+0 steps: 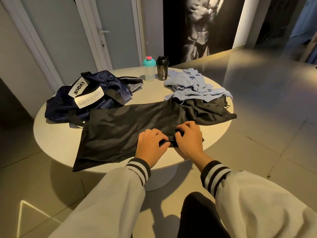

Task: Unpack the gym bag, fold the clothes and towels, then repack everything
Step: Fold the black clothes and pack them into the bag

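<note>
Pinching the near edge of a black garment, the left hand and right hand sit side by side, fingers curled on cloth. It lies flat on the table, its length running left to right, mostly leftward of the hands. Beyond lie the bag, blue clothes and two shakers.

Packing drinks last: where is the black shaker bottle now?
Head view: the black shaker bottle stands at the far edge of the table, just right of the teal-lidded bottle and left of the crumpled light blue cloth.
</note>
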The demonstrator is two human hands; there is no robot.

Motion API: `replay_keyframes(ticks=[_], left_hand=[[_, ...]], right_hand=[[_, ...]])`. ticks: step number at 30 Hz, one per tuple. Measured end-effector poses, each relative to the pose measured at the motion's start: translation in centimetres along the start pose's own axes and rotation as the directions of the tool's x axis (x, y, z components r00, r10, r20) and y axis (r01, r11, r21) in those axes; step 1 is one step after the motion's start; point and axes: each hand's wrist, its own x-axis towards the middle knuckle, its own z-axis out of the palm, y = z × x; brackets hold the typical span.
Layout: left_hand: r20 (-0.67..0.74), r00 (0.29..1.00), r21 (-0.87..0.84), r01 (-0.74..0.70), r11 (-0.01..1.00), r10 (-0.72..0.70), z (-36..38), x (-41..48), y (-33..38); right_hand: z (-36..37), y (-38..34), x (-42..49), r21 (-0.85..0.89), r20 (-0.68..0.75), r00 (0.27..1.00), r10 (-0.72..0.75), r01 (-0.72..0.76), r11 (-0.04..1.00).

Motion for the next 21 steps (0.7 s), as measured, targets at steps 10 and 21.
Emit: replay_keyframes(ticks=[10,21], left_hand=[[0.021,0.997,-0.055,0.078,0.995,-0.077,1.3,0.3,2.0],[0.077,0.996,-0.034,0.051,0.998,-0.048,1.3,1.0,1.8]], right_hand=[[-0.3,0.2,0.0,0.148,0.103,0.992,-0.067,0.052,0.988],[0.9,-0.9,5.5,-0.189,0.266,0.939,0.218,-0.171,0.967]])
